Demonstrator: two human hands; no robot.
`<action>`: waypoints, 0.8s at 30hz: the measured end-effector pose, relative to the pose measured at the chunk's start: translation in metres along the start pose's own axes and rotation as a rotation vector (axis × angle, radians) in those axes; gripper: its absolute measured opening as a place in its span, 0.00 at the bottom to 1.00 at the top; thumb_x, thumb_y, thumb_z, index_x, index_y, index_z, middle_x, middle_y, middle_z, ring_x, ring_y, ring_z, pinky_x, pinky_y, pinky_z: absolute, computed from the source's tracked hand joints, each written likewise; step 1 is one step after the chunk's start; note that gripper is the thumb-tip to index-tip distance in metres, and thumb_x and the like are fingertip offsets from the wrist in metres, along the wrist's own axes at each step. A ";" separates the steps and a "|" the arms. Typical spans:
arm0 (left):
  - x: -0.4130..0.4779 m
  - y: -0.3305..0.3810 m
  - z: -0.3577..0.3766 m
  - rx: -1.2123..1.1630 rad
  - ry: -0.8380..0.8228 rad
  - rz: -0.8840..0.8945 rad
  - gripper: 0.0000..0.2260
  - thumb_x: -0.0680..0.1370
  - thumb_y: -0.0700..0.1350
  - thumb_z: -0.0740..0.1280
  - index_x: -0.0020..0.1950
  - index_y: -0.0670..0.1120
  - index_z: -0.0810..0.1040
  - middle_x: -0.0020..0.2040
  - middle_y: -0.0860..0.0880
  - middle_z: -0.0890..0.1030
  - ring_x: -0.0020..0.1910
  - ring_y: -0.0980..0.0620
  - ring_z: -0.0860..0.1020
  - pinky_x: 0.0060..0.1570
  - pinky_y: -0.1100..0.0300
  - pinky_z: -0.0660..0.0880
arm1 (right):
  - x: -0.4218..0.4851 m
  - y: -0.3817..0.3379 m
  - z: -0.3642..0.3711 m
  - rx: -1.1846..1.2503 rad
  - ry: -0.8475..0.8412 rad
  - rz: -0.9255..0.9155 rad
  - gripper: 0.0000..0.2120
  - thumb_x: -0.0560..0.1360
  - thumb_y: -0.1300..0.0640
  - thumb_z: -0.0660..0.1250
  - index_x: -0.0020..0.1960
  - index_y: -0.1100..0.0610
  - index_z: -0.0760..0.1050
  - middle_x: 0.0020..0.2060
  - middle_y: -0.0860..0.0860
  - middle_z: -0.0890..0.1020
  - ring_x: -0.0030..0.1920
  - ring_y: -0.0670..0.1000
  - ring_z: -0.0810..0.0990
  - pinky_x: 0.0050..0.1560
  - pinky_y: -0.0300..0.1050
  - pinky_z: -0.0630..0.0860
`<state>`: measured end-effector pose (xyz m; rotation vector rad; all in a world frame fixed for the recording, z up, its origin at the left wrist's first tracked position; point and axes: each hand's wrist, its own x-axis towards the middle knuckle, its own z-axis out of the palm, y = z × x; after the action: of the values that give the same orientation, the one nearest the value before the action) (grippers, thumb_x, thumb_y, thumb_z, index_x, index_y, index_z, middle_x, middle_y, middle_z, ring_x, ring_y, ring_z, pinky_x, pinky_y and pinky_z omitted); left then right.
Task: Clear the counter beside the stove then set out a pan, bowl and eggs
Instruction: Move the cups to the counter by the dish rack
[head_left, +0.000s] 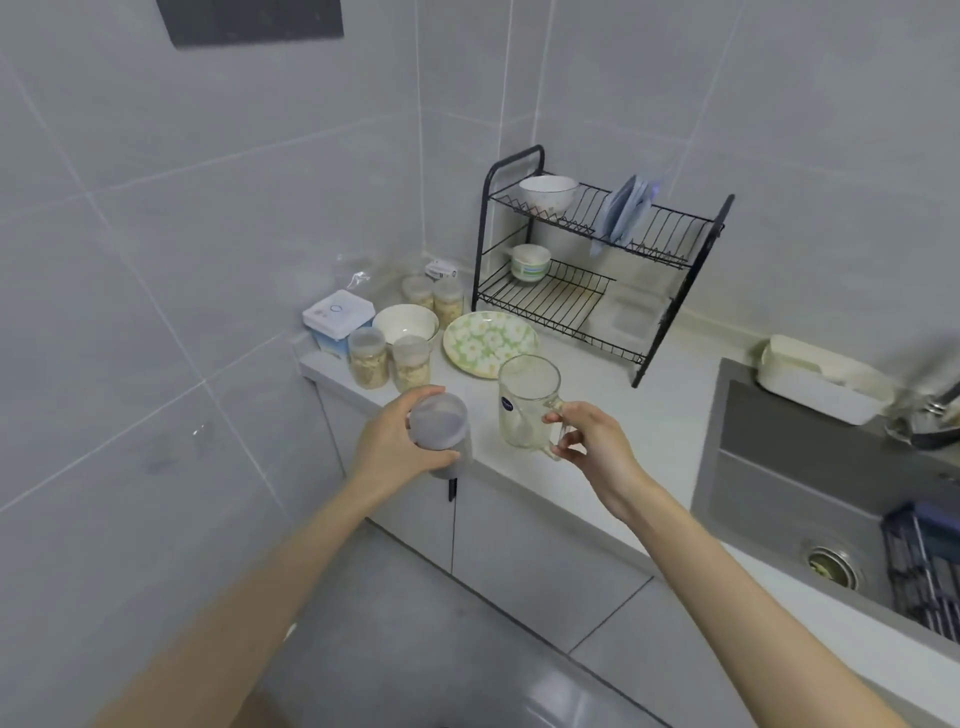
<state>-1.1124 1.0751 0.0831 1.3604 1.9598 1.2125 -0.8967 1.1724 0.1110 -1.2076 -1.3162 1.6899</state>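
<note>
Left hand (389, 441) curls round a lidded translucent jar (439, 423) at the counter (660, 415) edge; contents unclear. Right hand (592, 441) pinches the handle of a glass mug (527, 405). The white counter carries a black wire rack (597, 260), a floral plate (488, 340), a white bowl (406, 323) beside it, and jars (369, 358) of pale flakes.

Both bare forearms extended forward. Left hand (397, 444) curled around a translucent lidded plastic jar (439, 423) from its side. Right hand (595, 441) pinched the handle of a clear glass mug (527, 402), held upright.
</note>
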 end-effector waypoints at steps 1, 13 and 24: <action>0.014 -0.004 -0.001 -0.010 -0.006 0.000 0.32 0.62 0.45 0.81 0.62 0.59 0.73 0.58 0.58 0.77 0.54 0.55 0.75 0.49 0.64 0.74 | 0.013 -0.003 0.004 0.011 0.005 0.004 0.07 0.79 0.61 0.60 0.44 0.59 0.74 0.47 0.53 0.78 0.32 0.49 0.68 0.42 0.43 0.75; 0.166 -0.035 0.003 -0.039 -0.043 -0.011 0.32 0.62 0.45 0.81 0.60 0.61 0.71 0.56 0.61 0.77 0.53 0.56 0.75 0.48 0.61 0.74 | 0.168 -0.016 0.030 0.029 0.017 0.041 0.07 0.79 0.62 0.60 0.46 0.60 0.76 0.47 0.50 0.79 0.33 0.49 0.69 0.41 0.40 0.76; 0.308 -0.062 0.046 0.057 -0.113 -0.129 0.32 0.61 0.43 0.78 0.61 0.56 0.71 0.55 0.56 0.76 0.53 0.53 0.75 0.48 0.59 0.70 | 0.319 -0.005 0.033 -0.003 -0.020 0.185 0.10 0.80 0.63 0.56 0.45 0.58 0.74 0.47 0.52 0.78 0.33 0.48 0.71 0.53 0.46 0.75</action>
<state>-1.2328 1.3661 0.0398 1.2798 1.9826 1.0055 -1.0388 1.4501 0.0345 -1.3527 -1.2517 1.8332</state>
